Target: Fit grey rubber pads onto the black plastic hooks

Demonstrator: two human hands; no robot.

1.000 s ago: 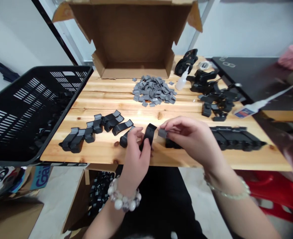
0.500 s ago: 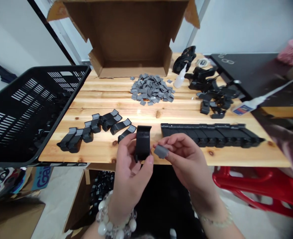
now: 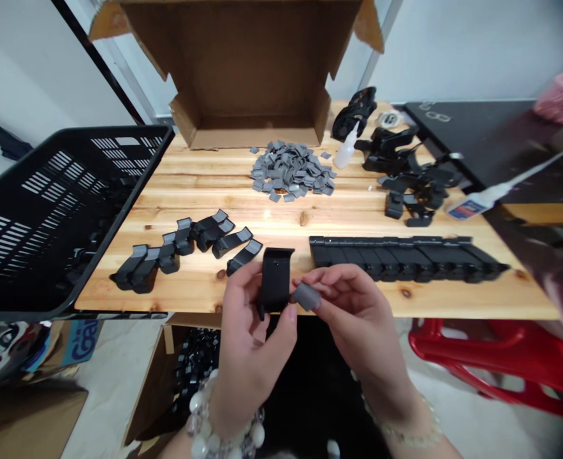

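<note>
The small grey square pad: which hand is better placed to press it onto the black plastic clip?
Probably the right hand: it pinches the small grey square pad beside the black plastic clip, which the left hand grips.

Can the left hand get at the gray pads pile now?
Probably, once freed: the left hand holds a black plastic part, but the gap beside the black parts leaves the way to the gray pads open.

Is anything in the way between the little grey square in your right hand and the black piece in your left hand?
No, nothing visible stands between them. The small grey square pad, pinched in the right hand, sits right at the edge of the black plastic clip held in the left hand. I cannot tell whether they touch.
</note>
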